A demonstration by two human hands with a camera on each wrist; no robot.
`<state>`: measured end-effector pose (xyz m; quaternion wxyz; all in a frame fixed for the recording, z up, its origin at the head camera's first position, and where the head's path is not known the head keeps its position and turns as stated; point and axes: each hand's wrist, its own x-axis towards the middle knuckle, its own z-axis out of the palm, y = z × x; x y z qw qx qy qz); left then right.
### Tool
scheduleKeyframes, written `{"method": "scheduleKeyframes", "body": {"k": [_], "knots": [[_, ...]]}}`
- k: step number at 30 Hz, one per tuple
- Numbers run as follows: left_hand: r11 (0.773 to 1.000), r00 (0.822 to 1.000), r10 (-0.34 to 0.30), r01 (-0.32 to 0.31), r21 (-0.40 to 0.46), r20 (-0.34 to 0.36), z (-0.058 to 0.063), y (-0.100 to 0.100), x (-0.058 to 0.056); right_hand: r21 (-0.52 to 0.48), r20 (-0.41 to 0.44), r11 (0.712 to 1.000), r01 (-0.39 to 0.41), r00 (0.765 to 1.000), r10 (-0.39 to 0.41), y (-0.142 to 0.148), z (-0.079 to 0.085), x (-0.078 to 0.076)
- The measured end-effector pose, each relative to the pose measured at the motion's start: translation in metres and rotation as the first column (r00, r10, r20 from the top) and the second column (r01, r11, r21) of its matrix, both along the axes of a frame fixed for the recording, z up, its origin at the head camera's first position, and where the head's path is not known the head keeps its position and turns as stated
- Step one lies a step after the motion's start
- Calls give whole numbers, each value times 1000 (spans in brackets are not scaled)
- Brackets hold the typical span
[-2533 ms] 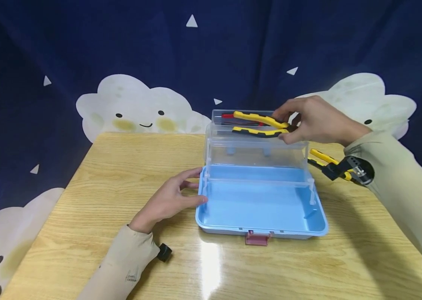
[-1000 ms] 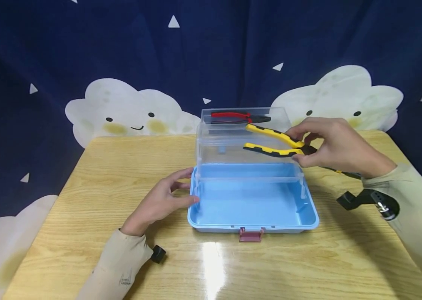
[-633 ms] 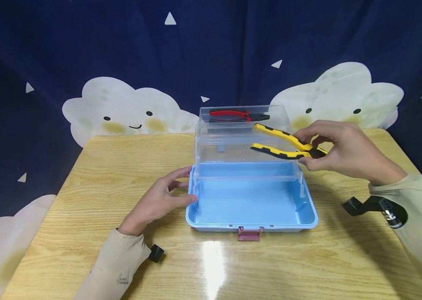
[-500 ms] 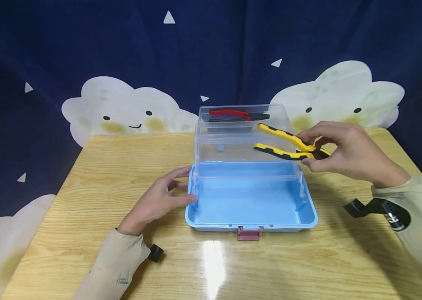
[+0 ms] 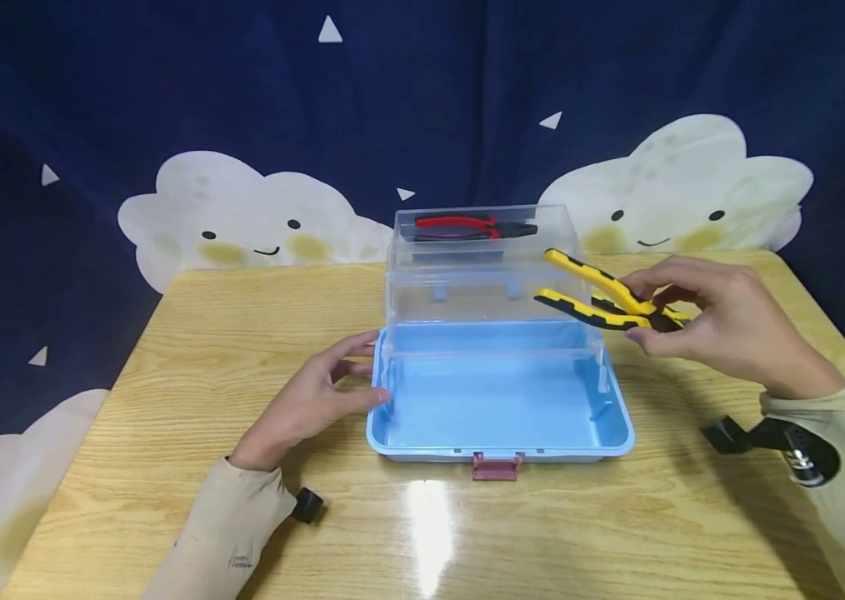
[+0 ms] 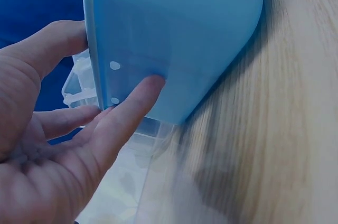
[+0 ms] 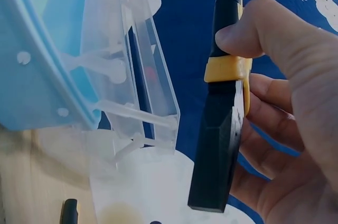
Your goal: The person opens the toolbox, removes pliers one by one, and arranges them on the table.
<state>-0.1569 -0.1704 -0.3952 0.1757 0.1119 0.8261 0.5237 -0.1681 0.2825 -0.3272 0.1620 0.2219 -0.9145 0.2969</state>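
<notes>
A light-blue toolbox (image 5: 493,408) stands unlatched on the table, its clear trays (image 5: 482,300) raised at the back. My left hand (image 5: 310,404) grips its left wall, thumb over the rim; the left wrist view has a fingertip against the outer side (image 6: 185,34). Above the box's back right corner, my right hand (image 5: 737,325) holds yellow-and-black pliers (image 5: 589,312) near the pivot, handles spread apart and pointing left. In the right wrist view the dark head of these pliers (image 7: 214,145) points down. Red-and-black pliers (image 5: 493,225) lie in the top tray.
Behind the right hand, another yellow-and-black tool (image 5: 606,305) lies on the table, mostly hidden; its dark tip (image 7: 69,212) shows in the right wrist view. A dark red latch (image 5: 496,467) hangs at the box front. A blue cloud-print curtain (image 5: 422,100) backs the wooden table (image 5: 242,325).
My right hand has carried the yellow-and-black pliers from over the top tray to the right and nearer, uncovering the red-and-black pliers. The left hand keeps its place on the box.
</notes>
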Motion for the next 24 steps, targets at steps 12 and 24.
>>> {"method": "scheduleKeyframes", "body": {"k": [12, 24], "knots": [[1000, 1000, -6, 6, 3, -6, 1, 1, 0, -15, 3, 999, 40, 999, -40, 12, -14, 3], [1000, 1000, 18, -19, 17, 23, 0, 0, 0, -43, 13, 997, 61, 998, -61, 25, -27, 6]]}}
